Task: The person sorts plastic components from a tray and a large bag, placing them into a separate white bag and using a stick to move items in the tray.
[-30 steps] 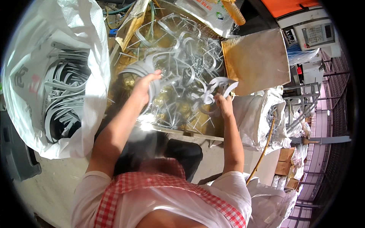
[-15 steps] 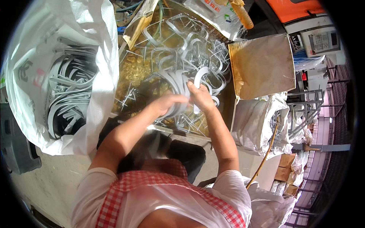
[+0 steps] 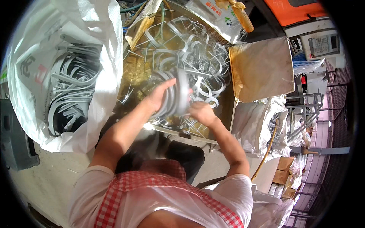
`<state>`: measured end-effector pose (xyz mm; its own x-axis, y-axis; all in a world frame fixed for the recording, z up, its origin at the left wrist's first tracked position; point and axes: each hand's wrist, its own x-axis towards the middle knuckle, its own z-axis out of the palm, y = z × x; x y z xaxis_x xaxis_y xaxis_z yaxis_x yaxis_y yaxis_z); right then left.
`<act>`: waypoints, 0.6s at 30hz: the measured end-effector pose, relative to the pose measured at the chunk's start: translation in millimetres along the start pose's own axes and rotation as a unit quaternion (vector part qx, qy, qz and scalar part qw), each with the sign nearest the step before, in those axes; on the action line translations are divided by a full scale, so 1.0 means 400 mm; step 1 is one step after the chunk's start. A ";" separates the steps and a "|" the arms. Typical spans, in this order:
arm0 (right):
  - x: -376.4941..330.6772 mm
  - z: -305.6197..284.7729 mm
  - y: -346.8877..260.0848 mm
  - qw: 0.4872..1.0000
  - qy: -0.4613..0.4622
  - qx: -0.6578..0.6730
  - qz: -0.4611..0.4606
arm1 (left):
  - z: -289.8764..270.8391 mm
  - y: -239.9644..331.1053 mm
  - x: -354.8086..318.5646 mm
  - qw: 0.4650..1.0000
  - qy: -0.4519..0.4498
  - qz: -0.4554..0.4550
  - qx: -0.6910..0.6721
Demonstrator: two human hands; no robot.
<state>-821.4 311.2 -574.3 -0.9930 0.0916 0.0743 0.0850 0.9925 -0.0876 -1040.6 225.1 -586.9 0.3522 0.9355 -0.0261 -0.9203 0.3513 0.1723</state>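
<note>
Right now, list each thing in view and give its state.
left hand: pressed against the stack of curved grey metal clips
right hand: gripping the stack from the other side
stack of curved grey metal clips: bunched upright between both hands
white sack: open, holding clips
metal tray: strewn with loose clips

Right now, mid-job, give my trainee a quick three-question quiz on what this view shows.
1. True or false: both hands hold one stack of grey curved parts.
2. The big white bag of the same parts lies on which side? A left, B right.
3. What do the loose parts lie in?

Key: 1 true, left hand and right hand press it between them. 2 A. 3 A metal tray.
</note>
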 end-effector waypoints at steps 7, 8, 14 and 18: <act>0.047 -0.018 -0.017 0.991 -0.131 0.015 0.012 | 0.011 -0.021 -0.008 0.997 -0.070 -0.008 -0.018; 0.058 -0.026 -0.019 0.992 -0.119 0.037 0.024 | 0.014 -0.016 -0.012 0.997 -0.075 -0.001 0.005; -0.054 -0.054 0.039 0.982 0.083 0.165 0.050 | 0.012 0.006 -0.012 0.996 -0.031 0.004 0.085; 0.150 -0.179 0.009 0.982 0.141 -0.070 0.108 | -0.001 -0.014 -0.025 0.959 -0.177 -0.085 0.204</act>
<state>-874.7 326.0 -498.9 -0.8905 0.3000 0.3420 0.3207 0.9472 0.0043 -1039.2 213.8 -588.0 0.5938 0.7697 0.2345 -0.7259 0.3868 0.5687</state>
